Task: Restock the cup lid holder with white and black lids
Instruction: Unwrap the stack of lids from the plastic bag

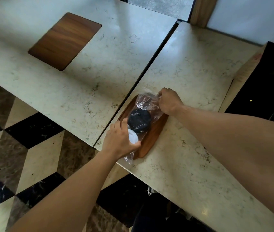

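Note:
A wooden lid holder point(151, 139) lies on the marble counter near its left edge. On it sits a stack of black lids point(138, 119) inside a clear plastic bag point(147, 102). My right hand point(169, 101) grips the far end of that bag with curled fingers. My left hand point(120, 141) curls round a stack of white lids point(132, 137) at the near end of the holder, beside the black lids. A loose bit of clear plastic point(128, 159) hangs below my left hand.
The marble counter point(191, 67) meets a second marble surface point(99, 67) across a narrow dark gap point(149, 64). A wooden inset panel point(64, 41) sits in that left surface. Patterned floor tiles point(15, 131) lie below on the left, a dark area point(270, 91) on the right.

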Demonstrator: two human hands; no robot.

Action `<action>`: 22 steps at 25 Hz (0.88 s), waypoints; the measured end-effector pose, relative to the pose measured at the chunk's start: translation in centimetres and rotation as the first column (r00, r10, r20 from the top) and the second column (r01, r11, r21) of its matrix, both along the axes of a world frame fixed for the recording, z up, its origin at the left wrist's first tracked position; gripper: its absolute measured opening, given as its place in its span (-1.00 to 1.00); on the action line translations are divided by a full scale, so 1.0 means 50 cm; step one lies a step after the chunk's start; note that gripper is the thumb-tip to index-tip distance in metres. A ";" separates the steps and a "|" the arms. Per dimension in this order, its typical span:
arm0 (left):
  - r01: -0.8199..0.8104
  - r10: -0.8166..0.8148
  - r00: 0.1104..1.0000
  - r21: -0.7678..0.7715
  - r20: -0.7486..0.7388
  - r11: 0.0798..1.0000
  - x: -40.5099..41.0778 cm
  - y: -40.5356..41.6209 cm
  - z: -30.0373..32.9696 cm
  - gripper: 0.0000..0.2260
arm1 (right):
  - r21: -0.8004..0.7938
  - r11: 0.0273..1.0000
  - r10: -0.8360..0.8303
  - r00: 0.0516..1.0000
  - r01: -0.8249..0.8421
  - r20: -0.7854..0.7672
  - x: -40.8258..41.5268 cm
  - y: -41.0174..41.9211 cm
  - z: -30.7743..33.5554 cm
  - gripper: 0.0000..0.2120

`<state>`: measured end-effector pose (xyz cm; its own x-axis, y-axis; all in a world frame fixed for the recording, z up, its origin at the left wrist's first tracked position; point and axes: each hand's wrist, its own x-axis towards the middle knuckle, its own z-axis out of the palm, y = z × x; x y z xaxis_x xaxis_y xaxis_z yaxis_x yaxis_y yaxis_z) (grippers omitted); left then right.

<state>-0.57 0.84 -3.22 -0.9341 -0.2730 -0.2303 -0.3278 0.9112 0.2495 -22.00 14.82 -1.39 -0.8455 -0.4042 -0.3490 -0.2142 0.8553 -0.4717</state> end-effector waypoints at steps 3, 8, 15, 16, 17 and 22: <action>0.036 -0.035 0.999 0.027 -0.005 0.999 0.000 -0.002 0.012 -0.06 | -0.060 0.997 -0.047 0.999 0.047 0.002 0.005 0.018 0.020 -0.66; 0.124 -0.124 0.992 0.042 -0.024 0.991 -0.004 0.017 0.047 -0.05 | -0.146 0.975 -0.169 0.986 0.166 -0.005 0.029 0.097 0.066 -0.60; 0.325 -0.325 0.945 0.003 -0.017 0.946 -0.013 0.086 0.080 0.01 | -0.237 0.904 -0.359 0.933 0.356 0.032 0.088 0.274 0.056 -0.59; 0.350 -0.350 0.937 0.004 -0.007 0.937 -0.014 0.097 0.081 0.01 | -0.233 0.898 -0.379 0.925 0.374 0.024 0.101 0.297 0.048 -0.59; 0.371 -0.371 0.929 0.007 0.004 0.929 -0.015 0.107 0.082 0.01 | -0.229 0.890 -0.401 0.916 0.394 0.018 0.116 0.320 0.041 -0.60; 0.503 -0.504 0.862 0.024 0.057 0.864 -0.028 0.185 0.079 0.00 | -0.267 0.822 -0.505 0.860 0.503 0.066 0.204 0.456 0.020 -0.88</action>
